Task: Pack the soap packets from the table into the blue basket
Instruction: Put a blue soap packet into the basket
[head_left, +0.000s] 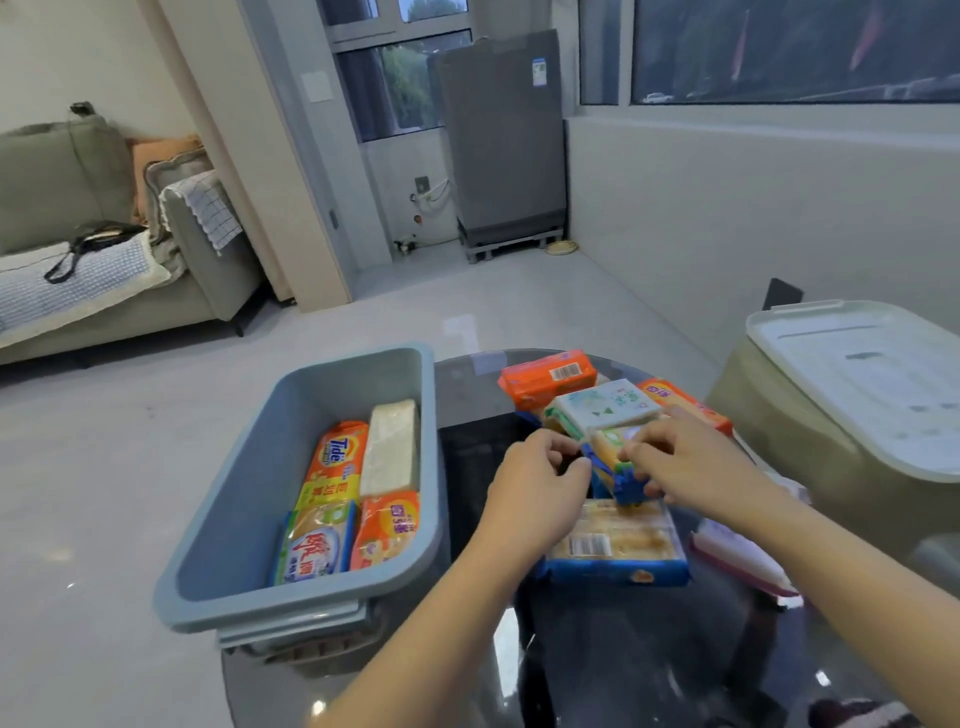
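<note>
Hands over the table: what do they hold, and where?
Both the left hand and right hand grip a blue-edged soap packet at its near end.

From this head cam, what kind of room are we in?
Most likely a home living room next to a laundry nook: a grey-green sofa with cushions on the left, a top-loading washing machine by the window, and a dark glass table where the packing happens.

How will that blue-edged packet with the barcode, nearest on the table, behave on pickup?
The blue-edged packet looks blocky with flat faces, so probably stiff and unlikely to roll. Its wrapper looks glossy, so it may slip in a light grip. Another packet, under the left hand and right hand, seems to overlap its far edge; lifting could disturb the pile.
</note>
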